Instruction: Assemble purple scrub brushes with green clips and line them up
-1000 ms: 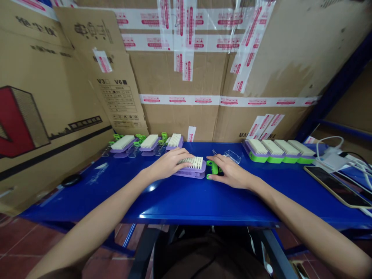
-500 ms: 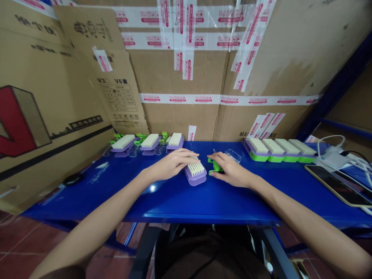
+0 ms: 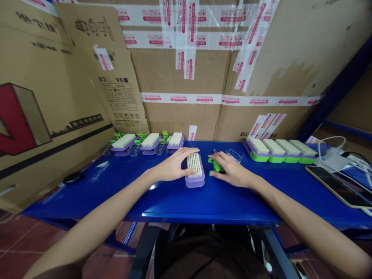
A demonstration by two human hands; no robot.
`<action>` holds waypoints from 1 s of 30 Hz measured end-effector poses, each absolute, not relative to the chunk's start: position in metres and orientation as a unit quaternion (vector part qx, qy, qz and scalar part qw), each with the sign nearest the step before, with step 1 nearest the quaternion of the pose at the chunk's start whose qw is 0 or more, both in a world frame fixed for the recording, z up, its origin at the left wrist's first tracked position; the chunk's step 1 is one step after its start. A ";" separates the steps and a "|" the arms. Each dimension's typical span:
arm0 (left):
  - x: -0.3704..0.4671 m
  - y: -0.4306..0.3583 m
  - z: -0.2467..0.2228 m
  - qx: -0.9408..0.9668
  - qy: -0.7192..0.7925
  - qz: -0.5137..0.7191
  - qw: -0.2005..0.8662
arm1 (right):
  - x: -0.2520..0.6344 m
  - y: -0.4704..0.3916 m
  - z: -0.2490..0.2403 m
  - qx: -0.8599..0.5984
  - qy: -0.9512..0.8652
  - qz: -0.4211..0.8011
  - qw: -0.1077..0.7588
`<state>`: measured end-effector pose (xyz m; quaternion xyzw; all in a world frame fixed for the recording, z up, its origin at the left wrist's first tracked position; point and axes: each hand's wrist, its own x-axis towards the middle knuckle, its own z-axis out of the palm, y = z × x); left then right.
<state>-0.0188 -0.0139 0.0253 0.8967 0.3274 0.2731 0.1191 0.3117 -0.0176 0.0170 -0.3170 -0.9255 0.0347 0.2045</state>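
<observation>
Near the centre of the blue table [image 3: 171,205], purple-based brush [image 3: 195,166] lay bristles up. Left hand [image 3: 171,166] spread over it, thumb on the bristles; couldn't tell whether it gripped. Right hand [image 3: 231,170] curled round a green part [image 3: 214,165], just right of the brush. Clear box [image 3: 235,155] sat behind that hand. Three brushes [image 3: 149,142] lay rear left, four green-based brushes [image 3: 273,147] rear right.

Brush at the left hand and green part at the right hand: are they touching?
Apart: the head view shows a strip of blue table between the brush and the green part.
</observation>
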 end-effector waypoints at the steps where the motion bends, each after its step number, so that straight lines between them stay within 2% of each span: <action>1: -0.018 -0.015 0.025 0.899 0.329 0.261 0.125 | 0.312 -0.018 0.017 -0.317 -0.925 0.035 0.205; 11: -0.006 -0.028 0.028 0.889 0.371 0.238 0.123 | 0.313 -0.018 0.016 -0.317 -0.924 0.042 0.211; 30: -0.016 -0.017 0.031 0.871 0.351 0.302 0.164 | 0.313 -0.018 0.016 -0.320 -0.925 0.035 0.201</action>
